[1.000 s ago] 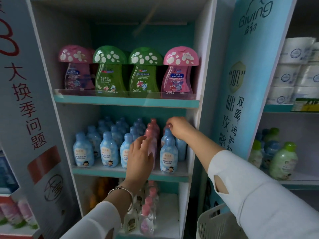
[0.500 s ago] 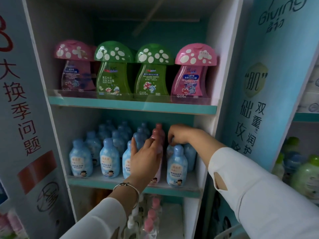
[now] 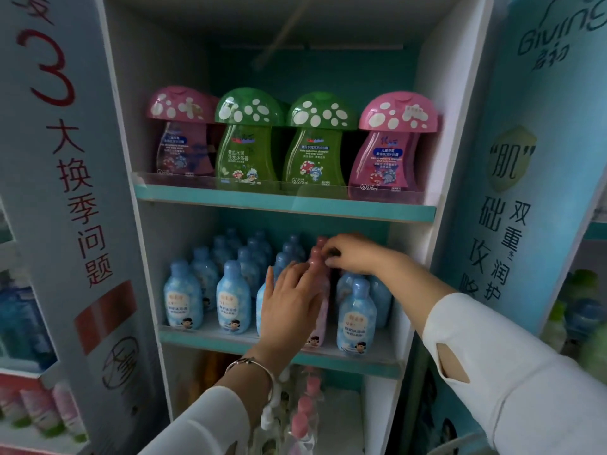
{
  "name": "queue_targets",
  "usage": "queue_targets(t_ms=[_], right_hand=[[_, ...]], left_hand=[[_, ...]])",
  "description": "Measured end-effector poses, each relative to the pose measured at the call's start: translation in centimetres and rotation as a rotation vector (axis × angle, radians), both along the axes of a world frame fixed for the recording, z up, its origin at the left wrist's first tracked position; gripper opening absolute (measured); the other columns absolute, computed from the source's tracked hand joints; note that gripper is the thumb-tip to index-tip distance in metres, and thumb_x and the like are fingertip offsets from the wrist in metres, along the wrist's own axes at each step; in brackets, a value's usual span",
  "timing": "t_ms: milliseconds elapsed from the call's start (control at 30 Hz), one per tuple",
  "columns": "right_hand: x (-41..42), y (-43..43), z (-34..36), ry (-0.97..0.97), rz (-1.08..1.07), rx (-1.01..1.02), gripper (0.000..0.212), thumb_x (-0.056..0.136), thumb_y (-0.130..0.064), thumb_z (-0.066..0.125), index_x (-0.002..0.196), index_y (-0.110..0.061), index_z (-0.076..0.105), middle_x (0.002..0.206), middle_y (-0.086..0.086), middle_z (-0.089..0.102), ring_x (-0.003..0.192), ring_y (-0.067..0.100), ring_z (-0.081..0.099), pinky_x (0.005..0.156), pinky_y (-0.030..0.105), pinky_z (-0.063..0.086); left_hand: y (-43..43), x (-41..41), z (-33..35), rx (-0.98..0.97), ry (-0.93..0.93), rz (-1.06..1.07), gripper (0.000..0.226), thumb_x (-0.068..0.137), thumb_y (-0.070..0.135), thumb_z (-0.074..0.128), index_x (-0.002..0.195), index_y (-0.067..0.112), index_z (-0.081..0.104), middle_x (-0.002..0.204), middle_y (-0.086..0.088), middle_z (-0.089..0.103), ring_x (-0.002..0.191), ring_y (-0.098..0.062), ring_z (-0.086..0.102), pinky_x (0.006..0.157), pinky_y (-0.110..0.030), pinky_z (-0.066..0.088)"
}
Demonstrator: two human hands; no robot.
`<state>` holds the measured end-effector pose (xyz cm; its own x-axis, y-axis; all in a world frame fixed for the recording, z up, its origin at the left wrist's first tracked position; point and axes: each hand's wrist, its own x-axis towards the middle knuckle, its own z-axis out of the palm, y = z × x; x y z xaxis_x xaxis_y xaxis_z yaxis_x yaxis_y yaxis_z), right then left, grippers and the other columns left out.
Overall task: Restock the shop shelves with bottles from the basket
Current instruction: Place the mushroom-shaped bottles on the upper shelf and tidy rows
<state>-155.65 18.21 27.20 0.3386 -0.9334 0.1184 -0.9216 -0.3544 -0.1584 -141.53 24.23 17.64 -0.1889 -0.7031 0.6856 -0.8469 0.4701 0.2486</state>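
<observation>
On the middle shelf [image 3: 341,361] stand rows of blue bottles [image 3: 234,305] and one row of pink bottles [image 3: 323,303] right of centre. My left hand [image 3: 290,305] lies flat with straight fingers against the front pink bottle's left side and hides most of its body. My right hand [image 3: 353,254] reaches in from the right, its fingers curled round the pink caps [image 3: 318,256] at the top of that row. A single blue bottle [image 3: 356,318] stands just right of the pink row. A pale curved basket rim [image 3: 461,443] shows at the bottom right.
Mushroom-capped pink and green bottles [image 3: 249,142] fill the upper shelf behind a clear lip. Pump and pink-capped bottles [image 3: 305,412] stand on the lower shelf. Printed side panels [image 3: 75,198] flank the unit, and neighbouring shelves hold more bottles on both sides.
My right hand has moved left from behind the right-hand blue bottles onto the pink caps. My left hand stays against the front pink bottle. The view has drawn closer to the shelf.
</observation>
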Motion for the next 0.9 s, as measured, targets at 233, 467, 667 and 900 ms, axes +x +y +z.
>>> queue_targets(t_ms=[233, 467, 667, 900], right_hand=[[7.4, 0.3, -1.1, -0.025, 0.150, -0.110, 0.030, 0.094, -0.016, 0.051, 0.122, -0.018, 0.061, 0.126, 0.008, 0.058, 0.117, 0.026, 0.053, 0.092, 0.030, 0.042], [13.1, -2.8, -1.3, -0.070, 0.166, -0.065, 0.035, 0.094, -0.007, 0.045, 0.126, -0.011, 0.057, 0.133, 0.014, 0.054, 0.122, 0.032, 0.050, 0.101, 0.038, 0.042], [16.4, -6.4, -1.7, -0.116, 0.118, -0.070, 0.025, 0.089, -0.010, 0.053, 0.110, -0.016, 0.064, 0.119, 0.010, 0.064, 0.110, 0.029, 0.059, 0.092, 0.036, 0.048], [21.0, -6.7, -2.2, -0.118, 0.260, -0.005, 0.030, 0.091, -0.009, 0.053, 0.119, -0.011, 0.062, 0.126, 0.011, 0.061, 0.117, 0.029, 0.055, 0.092, 0.031, 0.044]], left_hand=[[-0.4, 5.0, 0.3, -0.057, 0.140, 0.179, 0.040, 0.085, 0.027, 0.040, 0.115, 0.012, 0.061, 0.116, -0.012, 0.060, 0.110, -0.032, 0.054, 0.096, -0.045, 0.045], [-2.5, 9.9, 1.0, 0.136, 0.374, 0.231, 0.049, 0.089, 0.006, 0.052, 0.137, 0.010, 0.041, 0.140, -0.010, 0.039, 0.128, -0.027, 0.036, 0.105, -0.031, 0.030], [-4.1, 13.2, 1.1, -0.108, 0.307, 0.335, 0.038, 0.086, 0.006, 0.047, 0.123, 0.007, 0.058, 0.123, -0.015, 0.057, 0.114, -0.037, 0.051, 0.095, -0.044, 0.042], [-3.9, 15.3, -0.9, 0.153, 0.436, 0.325, 0.052, 0.088, 0.001, 0.049, 0.138, 0.011, 0.037, 0.132, -0.014, 0.041, 0.120, -0.032, 0.043, 0.099, -0.037, 0.038]])
